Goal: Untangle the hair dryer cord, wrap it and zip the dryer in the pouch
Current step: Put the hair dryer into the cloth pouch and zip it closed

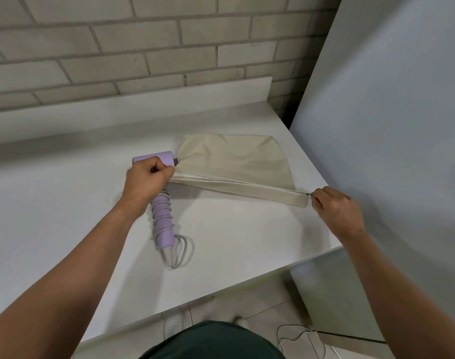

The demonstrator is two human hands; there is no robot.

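A lilac hair dryer [164, 229] lies on the white counter [65, 190], its grey cord [181, 251] coiled round the handle with a loop at the handle's end. A beige fabric pouch [236, 159] lies to its right, its zip edge pulled taut into a long band. My left hand [146, 182] pinches the left end of that zip edge, above the dryer's head. My right hand [337, 211] pinches the zip pull at the right end of the band, near the counter's right edge.
A brick wall and a low white backsplash [130, 110] stand behind the counter. A tall pale panel [389, 125] rises close on the right. Below the counter's front edge are a tiled floor, white shoes [174, 325] and a loose white cable [298, 335].
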